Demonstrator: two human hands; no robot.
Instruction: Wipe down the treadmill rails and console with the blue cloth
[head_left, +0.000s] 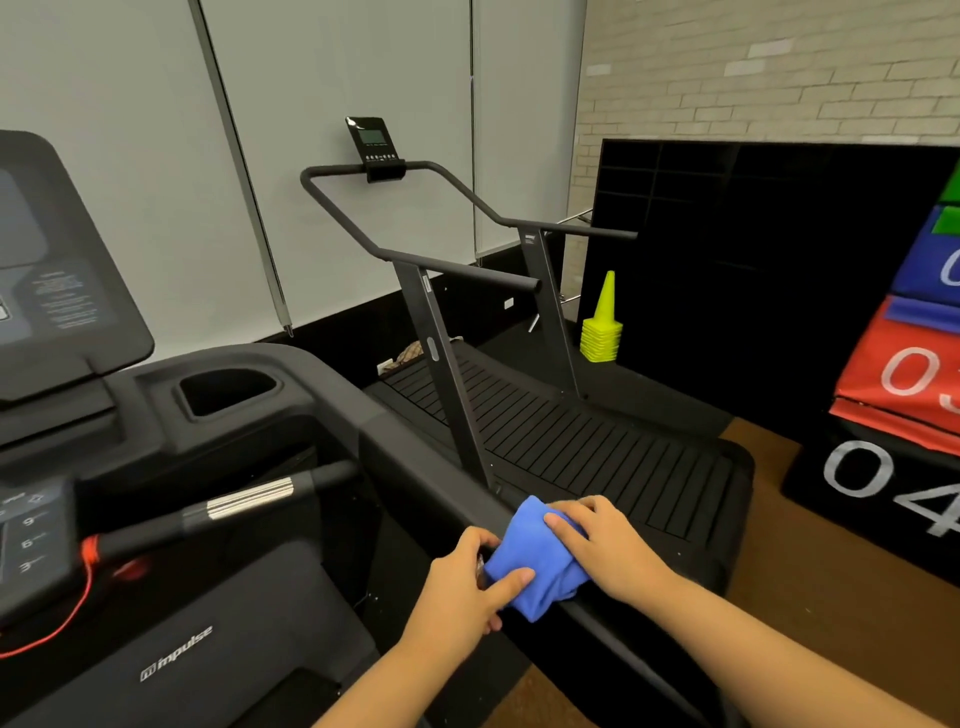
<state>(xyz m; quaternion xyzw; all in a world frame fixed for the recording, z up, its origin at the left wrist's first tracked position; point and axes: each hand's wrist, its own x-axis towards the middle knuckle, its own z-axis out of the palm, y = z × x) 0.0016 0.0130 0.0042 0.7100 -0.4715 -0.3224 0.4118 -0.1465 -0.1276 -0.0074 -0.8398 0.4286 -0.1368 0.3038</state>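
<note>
Curved slat treadmill (571, 441) stands mid-frame; stack of yellow cones (602, 332) on floor just beside it. Numbered soft boxes (909, 374) stacked at right; black shelf unit (727, 260) behind.

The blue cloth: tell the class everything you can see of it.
The cloth is bright blue, plain and soft-looking, perhaps microfibre. It is bunched and folded, not spread flat, and draped over the treadmill's dark rail, with one end hanging down on the near side. The left hand grips its left edge, thumb on top. The right hand rests over its right part. Nothing else touches it.
</note>
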